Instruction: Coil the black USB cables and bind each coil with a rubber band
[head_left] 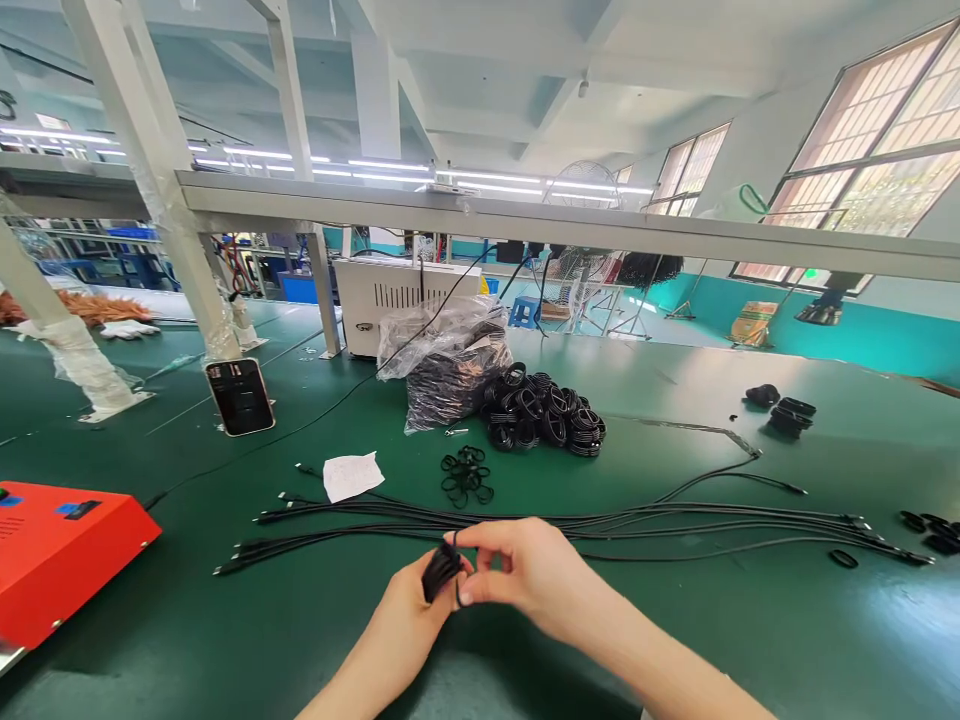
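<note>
My left hand (405,625) grips a small coiled bundle of black cable (441,572) in its fingers. My right hand (525,572) pinches the same bundle from the right, with a thin black loop (457,592) showing at its fingertips. Just beyond both hands, several long black cables (480,522) lie stretched side by side across the green bench mat (225,640). A loose pile of small black rubber rings (466,476) sits beyond them, a little left of my hands.
Coiled black cables (544,412) are heaped beside a clear plastic bag of black coils (442,362). A sheet of white paper (352,476) lies nearby. A red case (64,555) sits at the left, with a white machine (397,300) and metal posts behind.
</note>
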